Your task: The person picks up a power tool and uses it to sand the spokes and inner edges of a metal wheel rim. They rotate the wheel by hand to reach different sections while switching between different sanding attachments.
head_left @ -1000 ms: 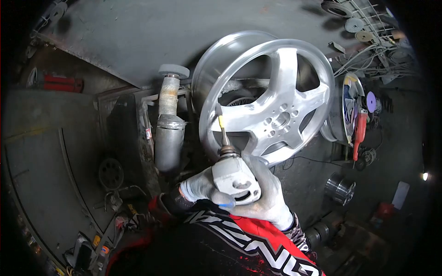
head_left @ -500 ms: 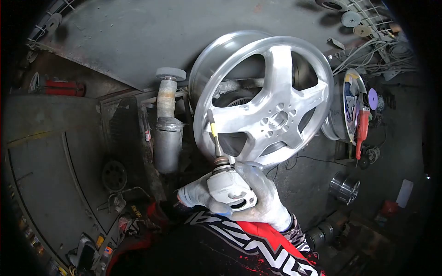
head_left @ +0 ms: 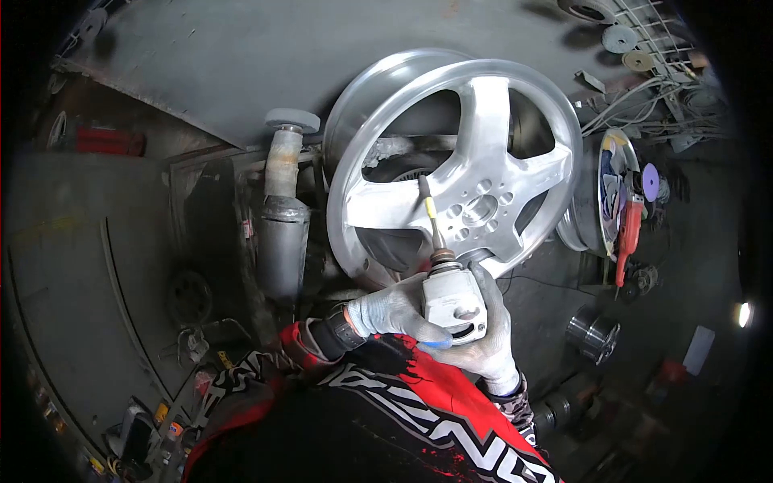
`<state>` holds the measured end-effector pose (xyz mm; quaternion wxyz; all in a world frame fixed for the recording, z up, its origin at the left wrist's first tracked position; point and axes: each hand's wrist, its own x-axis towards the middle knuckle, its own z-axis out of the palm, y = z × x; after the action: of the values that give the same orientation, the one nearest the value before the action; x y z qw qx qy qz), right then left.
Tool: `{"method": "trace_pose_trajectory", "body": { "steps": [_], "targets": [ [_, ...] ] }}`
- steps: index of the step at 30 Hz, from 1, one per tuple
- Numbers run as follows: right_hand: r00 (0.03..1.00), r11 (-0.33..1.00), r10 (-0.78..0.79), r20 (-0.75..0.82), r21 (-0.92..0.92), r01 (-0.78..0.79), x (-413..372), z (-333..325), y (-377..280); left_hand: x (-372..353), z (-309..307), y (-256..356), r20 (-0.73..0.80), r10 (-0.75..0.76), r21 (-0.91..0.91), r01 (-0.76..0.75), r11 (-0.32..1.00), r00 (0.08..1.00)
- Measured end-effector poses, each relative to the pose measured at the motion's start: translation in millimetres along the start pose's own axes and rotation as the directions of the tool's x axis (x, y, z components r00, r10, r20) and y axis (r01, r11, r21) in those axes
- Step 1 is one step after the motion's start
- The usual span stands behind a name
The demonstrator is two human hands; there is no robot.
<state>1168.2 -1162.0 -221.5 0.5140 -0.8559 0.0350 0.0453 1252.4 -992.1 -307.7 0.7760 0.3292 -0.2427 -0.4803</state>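
Wheel [head_left: 485, 121] with five bright metal spokes was located in front of the lower edge of a broad grey panel [head_left: 266, 48], tilted, its outer face toward the wearer. A metal frame [head_left: 415, 146] showed through the openings; the wheel's means of support was largely hidden. Left hand [head_left: 394, 312], in a pale glove, was closed around one side of a white power tool [head_left: 453, 302]; right hand [head_left: 493, 326], likewise gloved, gripped the other side. The yellow-banded bit [head_left: 431, 211] overlapped a spoke left of the hub; contact at the tip could not be determined.

The panel surface was matte, with small scuffs, and its lower left edge sloped down toward a cylindrical machine [head_left: 282, 241] topped by a grey disc [head_left: 292, 121]. Beyond the panel's right side, a wire rack [head_left: 644, 32] and looped cables [head_left: 644, 105] were visible. Below these, a second wheel [head_left: 588, 217] contained cloths [head_left: 612, 181], with a red tool [head_left: 630, 229] and purple disc [head_left: 650, 182] alongside. A bare rim [head_left: 592, 334] lay on the dark floor [head_left: 531, 310]. The room was dim at its margins; a lamp [head_left: 744, 314] shone at far right.
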Motion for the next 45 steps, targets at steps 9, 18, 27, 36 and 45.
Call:
{"method": "trace_pose_trajectory", "body": {
  "steps": [9,18,27,36,45],
  "targets": [
    [0.97,0.985,-0.172,0.174,0.049,0.166,21,7,-7,-39,7,4,-0.15,0.166,0.276,-0.12,0.953,0.975],
    [0.994,0.994,-0.092,0.056,-0.053,0.095,15,-19,9,9,16,6,-0.151,-0.073,-0.148,0.051,0.988,0.986],
    [0.99,0.987,0.038,0.139,0.149,-0.059,17,-15,9,-1,22,12,-0.192,-0.051,-0.197,0.012,0.98,0.98],
    [0.984,0.997,0.072,0.165,-0.028,-0.068,24,-16,-14,-3,13,-6,-0.182,0.221,0.221,-0.179,0.959,0.958],
    [0.973,0.984,-0.155,0.172,-0.06,0.167,29,26,-37,-57,5,12,-0.184,-0.015,-0.14,-0.011,0.99,0.983]
  ]
}}
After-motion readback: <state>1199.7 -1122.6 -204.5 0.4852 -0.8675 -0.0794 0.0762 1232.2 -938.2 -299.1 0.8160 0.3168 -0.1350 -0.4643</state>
